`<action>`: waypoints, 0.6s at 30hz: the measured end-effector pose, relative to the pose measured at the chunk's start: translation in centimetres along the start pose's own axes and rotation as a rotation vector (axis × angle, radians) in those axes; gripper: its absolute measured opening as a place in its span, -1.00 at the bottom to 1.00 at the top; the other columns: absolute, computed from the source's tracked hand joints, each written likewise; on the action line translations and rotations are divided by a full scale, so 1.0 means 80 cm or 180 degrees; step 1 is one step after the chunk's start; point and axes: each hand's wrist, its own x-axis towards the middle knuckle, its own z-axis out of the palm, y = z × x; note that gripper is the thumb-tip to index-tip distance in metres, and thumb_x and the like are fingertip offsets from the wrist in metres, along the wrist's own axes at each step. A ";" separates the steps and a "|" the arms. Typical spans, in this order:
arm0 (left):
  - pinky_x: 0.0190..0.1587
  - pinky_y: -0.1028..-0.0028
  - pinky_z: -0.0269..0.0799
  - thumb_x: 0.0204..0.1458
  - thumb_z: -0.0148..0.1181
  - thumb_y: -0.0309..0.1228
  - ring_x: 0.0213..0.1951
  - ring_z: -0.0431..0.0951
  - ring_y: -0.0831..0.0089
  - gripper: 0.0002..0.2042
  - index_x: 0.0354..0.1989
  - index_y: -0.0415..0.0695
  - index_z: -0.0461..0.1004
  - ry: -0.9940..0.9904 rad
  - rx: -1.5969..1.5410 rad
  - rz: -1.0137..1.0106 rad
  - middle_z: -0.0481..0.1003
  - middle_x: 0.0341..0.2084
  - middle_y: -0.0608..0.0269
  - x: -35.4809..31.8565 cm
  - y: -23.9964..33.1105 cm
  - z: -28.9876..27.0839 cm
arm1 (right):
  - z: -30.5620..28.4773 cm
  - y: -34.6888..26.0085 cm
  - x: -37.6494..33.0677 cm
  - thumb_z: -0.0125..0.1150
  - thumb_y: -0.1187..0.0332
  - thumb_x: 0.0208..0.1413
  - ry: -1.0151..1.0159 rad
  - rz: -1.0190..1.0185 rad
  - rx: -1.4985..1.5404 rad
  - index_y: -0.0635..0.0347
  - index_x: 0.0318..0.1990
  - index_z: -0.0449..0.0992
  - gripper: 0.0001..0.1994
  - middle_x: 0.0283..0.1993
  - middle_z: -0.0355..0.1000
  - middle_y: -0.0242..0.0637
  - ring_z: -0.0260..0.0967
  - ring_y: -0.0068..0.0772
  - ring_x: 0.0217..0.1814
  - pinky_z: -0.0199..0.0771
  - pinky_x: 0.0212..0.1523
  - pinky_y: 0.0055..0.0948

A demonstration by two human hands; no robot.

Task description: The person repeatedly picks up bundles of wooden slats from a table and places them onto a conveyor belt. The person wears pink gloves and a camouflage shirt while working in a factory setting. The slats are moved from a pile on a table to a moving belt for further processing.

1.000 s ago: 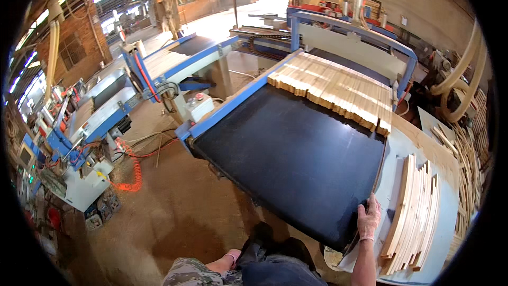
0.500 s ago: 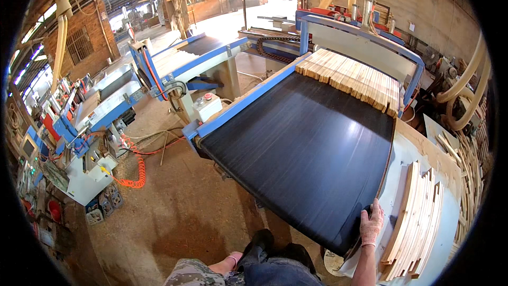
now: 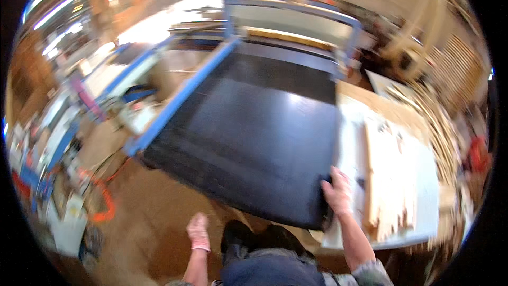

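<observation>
My right hand, in a pale pinkish glove, rests at the near right edge of a wide black conveyor belt. Its fingers are spread and nothing is in them. My left hand, gloved the same way, hangs over the floor in front of the belt's near end; blur hides how its fingers are held. Beside my right hand, several pale wood strips lie side by side on a light-coloured table. At the belt's far end, a row of wood strips shows as a thin yellowish band near a blue frame.
A blue rail runs along the belt's left side. Farther left are blurred machines and a coiled orange hose near the brown floor. Long loose strips are heaped beyond the table at right.
The view has swung to the right and blurred. The wood row has travelled farther along the belt toward the blue frame. My left hand has come out from beside my legs; my right stays at the belt edge.
</observation>
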 end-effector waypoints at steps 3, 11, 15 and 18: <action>0.10 0.25 0.68 0.34 0.28 -0.35 -0.06 0.72 0.29 -0.73 0.08 -0.25 0.65 -0.1110 -0.0428 0.0030 0.70 -0.05 0.08 -0.011 0.142 0.100 | 0.000 -0.024 0.022 0.33 0.18 0.19 -0.0350 -0.0042 -0.0163 0.21 0.45 0.39 -0.32 0.38 0.47 0.07 0.31 0.17 0.49 0.29 0.51 -0.03; 0.27 0.19 0.59 0.39 0.26 -0.27 0.07 0.70 0.22 -0.61 0.21 -0.33 0.57 -0.2981 -0.0114 0.0003 0.68 0.04 0.00 -0.052 0.182 0.269 | -0.069 -0.008 0.050 0.33 0.02 0.30 -0.0169 0.0286 -0.0161 0.05 0.54 0.31 -0.28 0.42 0.39 0.14 0.25 0.15 0.54 0.25 0.53 -0.04; 0.32 0.19 0.55 0.35 0.28 -0.37 0.14 0.66 0.24 -0.59 0.27 -0.35 0.53 -0.3446 0.0156 -0.0190 0.64 0.11 0.00 -0.102 0.159 0.324 | -0.160 0.103 0.053 0.41 0.08 0.21 0.0445 0.0888 -0.0167 0.18 0.55 0.27 -0.19 0.40 0.40 0.21 0.32 0.18 0.48 0.24 0.54 -0.09; 0.39 0.26 0.45 0.31 0.23 -0.55 0.21 0.62 0.27 -0.60 0.31 -0.34 0.51 -0.3639 0.0428 -0.0275 0.62 0.17 0.02 -0.130 0.153 0.370 | -0.212 0.214 0.041 0.38 0.01 0.21 0.1030 0.1445 -0.0665 0.15 0.57 0.23 -0.16 0.42 0.41 0.09 0.33 0.16 0.46 0.29 0.51 -0.07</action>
